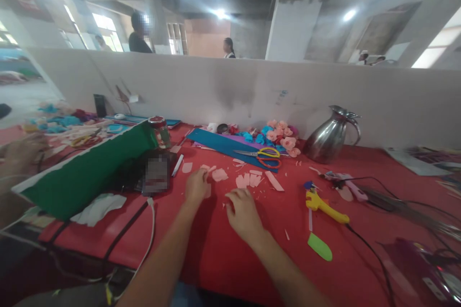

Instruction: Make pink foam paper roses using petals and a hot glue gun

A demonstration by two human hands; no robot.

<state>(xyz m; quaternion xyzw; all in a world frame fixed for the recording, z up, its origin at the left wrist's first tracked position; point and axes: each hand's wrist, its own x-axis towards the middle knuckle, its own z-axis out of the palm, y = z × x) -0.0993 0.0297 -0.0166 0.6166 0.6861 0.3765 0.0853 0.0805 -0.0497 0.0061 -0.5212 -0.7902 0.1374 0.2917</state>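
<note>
My left hand (196,187) is at the middle of the red table, fingers closed in a pinch at a piece of pink crepe paper (208,191). Just to its right, my right hand (244,213) hovers low with curved fingers, the thumb apart from them and nothing visible held. A small pink scrap lies by its thumb. Beyond the hands are a loose pink petal (219,175) and a cluster of cut pink petals (248,180). Scissors (257,153) with yellow and red handles rest on a blue paper strip (219,146).
Pink and blue paper flowers (281,133) and a steel jug (329,136) stand at the back. On the right lies a yellow glue gun (326,206) with a cord. A green board (90,170), a phone (157,175) and a glass jar (159,132) are left. Another person's hand (25,151) works beyond the board.
</note>
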